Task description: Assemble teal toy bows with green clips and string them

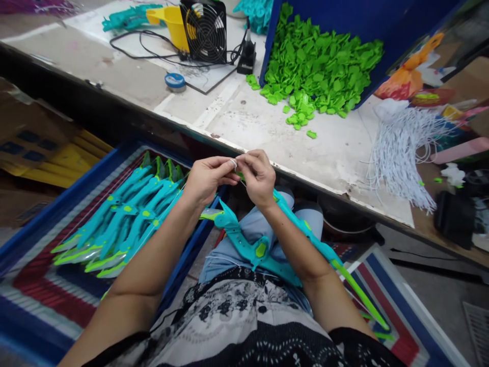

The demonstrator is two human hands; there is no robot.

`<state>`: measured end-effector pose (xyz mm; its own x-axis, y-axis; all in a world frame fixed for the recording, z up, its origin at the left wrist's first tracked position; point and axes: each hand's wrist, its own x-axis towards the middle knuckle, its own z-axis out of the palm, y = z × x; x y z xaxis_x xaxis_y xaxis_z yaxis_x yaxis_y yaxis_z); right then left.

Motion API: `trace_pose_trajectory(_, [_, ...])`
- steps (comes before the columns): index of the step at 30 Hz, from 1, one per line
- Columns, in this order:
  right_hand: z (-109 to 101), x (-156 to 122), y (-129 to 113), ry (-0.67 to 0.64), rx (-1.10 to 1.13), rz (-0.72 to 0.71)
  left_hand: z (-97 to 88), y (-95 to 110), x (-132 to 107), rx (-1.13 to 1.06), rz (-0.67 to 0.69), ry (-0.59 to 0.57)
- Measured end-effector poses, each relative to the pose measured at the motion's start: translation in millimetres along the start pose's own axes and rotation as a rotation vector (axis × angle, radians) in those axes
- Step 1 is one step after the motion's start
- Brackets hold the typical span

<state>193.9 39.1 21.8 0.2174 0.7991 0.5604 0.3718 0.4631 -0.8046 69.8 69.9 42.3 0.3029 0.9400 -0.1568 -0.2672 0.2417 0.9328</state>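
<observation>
My left hand (pixel 208 178) and my right hand (pixel 260 177) meet in front of the table edge, fingertips pinched close together. Between them is a thin white cord (pixel 234 162), looped at the left fingertips. A small bit of green shows beneath the fingers, too covered to make out. Across my lap lies a turquoise plastic toy bow part (pixel 244 244) with a green inset. Under my right forearm runs another turquoise length (pixel 305 227) ending in a green tip; whether the two are joined is hidden.
To the left, a blue crate (pixel 130 148) holds several turquoise toy bows (pixel 130 209). On the table, small green pieces (pixel 317 66) spill from a tipped blue bin (pixel 397 25). White cords (pixel 401 148) hang at the right edge. A fan (pixel 206 33) and blue tape roll (pixel 174 81) stand farther back.
</observation>
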Motion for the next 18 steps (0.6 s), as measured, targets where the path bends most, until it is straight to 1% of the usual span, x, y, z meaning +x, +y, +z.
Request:
trace_pose_trajectory(2, [-0.3,-0.5,4.0,0.003,0.018,0.005,-1.1,-0.4,-0.2,0.022,0.005,0.006])
trace_pose_trajectory(4, [-2.7,0.5,7.6,-0.025,0.033,0.002,-0.9,-2.2,-0.7,0.053,0.02,0.005])
trace_pose_trajectory(6, [-6.4,2.1,9.7,-0.098,0.047,-0.005,0.5,-5.2,-0.6,0.077,0.033,0.012])
trace_pose_trajectory(8, [-9.5,3.0,10.1,-0.177,0.045,-0.015,2.8,-8.7,0.2,0.073,0.036,0.05])
trace_pose_trajectory(10, [-10.7,2.6,9.5,-0.193,0.002,-0.036,5.6,-12.0,1.8,0.042,0.031,0.104])
trace_pose_trajectory(13, [-10.0,1.6,10.0,-0.137,-0.116,-0.115,9.8,-15.8,4.4,-0.04,0.035,0.17])
trace_pose_trajectory(15, [-10.4,2.6,12.3,-0.137,-0.185,-0.18,11.3,-17.8,5.6,-0.105,0.033,0.174])
trace_pose_trajectory(18, [-15.0,6.5,15.9,-0.201,-0.281,-0.235,11.2,-20.7,5.7,-0.156,0.034,0.14])
